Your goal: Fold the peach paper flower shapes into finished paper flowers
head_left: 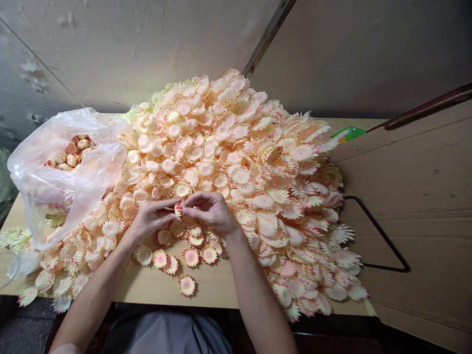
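My left hand (154, 215) and my right hand (209, 210) meet in front of the pile, both pinching one small curled flower piece (178, 210) with red-tipped petals. The piece stands between the fingertips of the two hands. Behind and to both sides rises a large heap of pale pink and cream flower discs (239, 174). Below my hands, several loose flower discs with pink centres (187, 285) lie on the light wooden table (147, 290).
At the left, an open clear plastic bag (94, 169) holds several curled flower pieces (73, 160). A clear cup-like item (13, 268) is at the left edge. Cardboard (416, 211) with a black metal bar (383, 233) stands right; a green packet (350, 133) lies behind.
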A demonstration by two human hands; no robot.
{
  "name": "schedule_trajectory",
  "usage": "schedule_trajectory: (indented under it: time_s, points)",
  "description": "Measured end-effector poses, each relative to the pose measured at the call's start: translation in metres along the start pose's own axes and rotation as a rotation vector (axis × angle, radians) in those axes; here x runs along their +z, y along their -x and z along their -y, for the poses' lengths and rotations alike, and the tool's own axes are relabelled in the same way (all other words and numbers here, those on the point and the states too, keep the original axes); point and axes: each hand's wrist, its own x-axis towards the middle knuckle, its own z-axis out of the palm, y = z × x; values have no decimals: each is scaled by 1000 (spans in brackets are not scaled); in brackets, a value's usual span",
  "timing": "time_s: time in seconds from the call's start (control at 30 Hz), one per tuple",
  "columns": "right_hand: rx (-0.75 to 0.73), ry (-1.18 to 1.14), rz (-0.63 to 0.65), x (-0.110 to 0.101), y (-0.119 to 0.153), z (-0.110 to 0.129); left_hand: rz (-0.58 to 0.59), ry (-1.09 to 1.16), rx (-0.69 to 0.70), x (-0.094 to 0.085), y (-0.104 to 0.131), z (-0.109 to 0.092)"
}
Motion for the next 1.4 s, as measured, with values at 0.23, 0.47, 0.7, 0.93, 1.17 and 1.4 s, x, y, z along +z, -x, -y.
schedule_trajectory:
  time_s: [0.23,0.47,0.7,0.93,1.17,1.4]
  points:
    - [-34,-11,-45,-5,-1,-11,-10,121,-24,0,-1,-2]
    - [-57,-32,-120,-1,-2,-2,-36,181,-50,-2,1,0]
    - [-53,-14,-118,-3,-3,1,-19,116,-2,-5,1,2]
    - [-23,-49,-53,-4,-3,-1,-5,198,-122,-3,0,4]
    - [-42,-36,-60,-3,-3,-3,71,207,-106,-1,0,1]
    - [-106,-32,-36,-6,-4,-4,45,293,-172,-4,1,-3]
